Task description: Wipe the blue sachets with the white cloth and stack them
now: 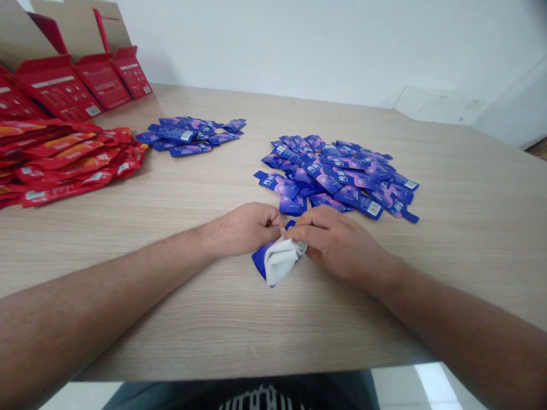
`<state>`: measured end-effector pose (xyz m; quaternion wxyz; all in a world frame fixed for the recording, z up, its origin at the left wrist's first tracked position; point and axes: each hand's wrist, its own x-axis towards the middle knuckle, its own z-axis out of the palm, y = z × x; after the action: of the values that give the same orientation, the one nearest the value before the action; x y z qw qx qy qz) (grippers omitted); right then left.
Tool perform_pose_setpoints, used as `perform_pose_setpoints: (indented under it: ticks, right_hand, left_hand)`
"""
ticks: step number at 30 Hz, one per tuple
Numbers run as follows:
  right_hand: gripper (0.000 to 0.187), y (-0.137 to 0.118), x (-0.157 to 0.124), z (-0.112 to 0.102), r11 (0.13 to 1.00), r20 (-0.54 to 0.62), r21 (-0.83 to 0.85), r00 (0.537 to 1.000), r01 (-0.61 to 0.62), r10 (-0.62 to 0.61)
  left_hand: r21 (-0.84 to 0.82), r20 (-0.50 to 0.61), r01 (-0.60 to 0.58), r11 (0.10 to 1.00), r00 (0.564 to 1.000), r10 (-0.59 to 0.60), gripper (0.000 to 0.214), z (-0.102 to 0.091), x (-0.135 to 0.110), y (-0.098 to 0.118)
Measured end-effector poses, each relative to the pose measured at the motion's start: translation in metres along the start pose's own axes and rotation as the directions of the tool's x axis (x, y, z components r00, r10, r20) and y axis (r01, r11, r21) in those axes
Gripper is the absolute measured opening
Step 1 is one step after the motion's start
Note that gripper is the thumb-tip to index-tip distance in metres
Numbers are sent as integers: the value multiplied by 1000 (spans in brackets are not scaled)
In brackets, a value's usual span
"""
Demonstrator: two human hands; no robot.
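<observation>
Both hands work close together from the head view: the left hand and right hand clamp what seems a white cloth around a glossy blue sachet, low over a pale wood-grain table, near a heap of purple-blue sachets.

Two hands, one cloth, two blue-sachet piles, one red-sachet pile

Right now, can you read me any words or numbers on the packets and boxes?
Blue packets: big white Chinese characters, too blurred to quote; the barcodes are too small to read.
Red boxes: white strips and small print, too small to read.
Red packets: print too blurred to read.
Shirt: white lettering, cut off and unreadable.
</observation>
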<state>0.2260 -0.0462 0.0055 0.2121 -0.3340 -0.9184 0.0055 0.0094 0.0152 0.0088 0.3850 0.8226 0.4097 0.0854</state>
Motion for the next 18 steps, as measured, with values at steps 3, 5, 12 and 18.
perform_pose_setpoints:
  ticks: [3, 5, 12, 18]
  right_hand:
    - [23, -2, 1, 0, 996, 45, 24, 995, 86, -87]
    - [23, -2, 1, 0, 998, 46, 28, 997, 59, -60]
    - [23, 0, 0, 0, 997, 49, 23, 996, 69, -70]
    - [23, 2, 0, 0, 1000, 18, 4, 1000, -21, 21]
  left_hand:
    - [8, 3, -24, 1000, 1000, 24, 17, 0, 1, -2]
    - [10, 0, -21, 1000, 1000, 21, 18, 0, 1, -2]
    - [30, 5, -5, 1000, 1000, 5, 17, 0, 1, 1]
    - [1, -17, -2, 1000, 1000, 2, 20, 1, 0, 1]
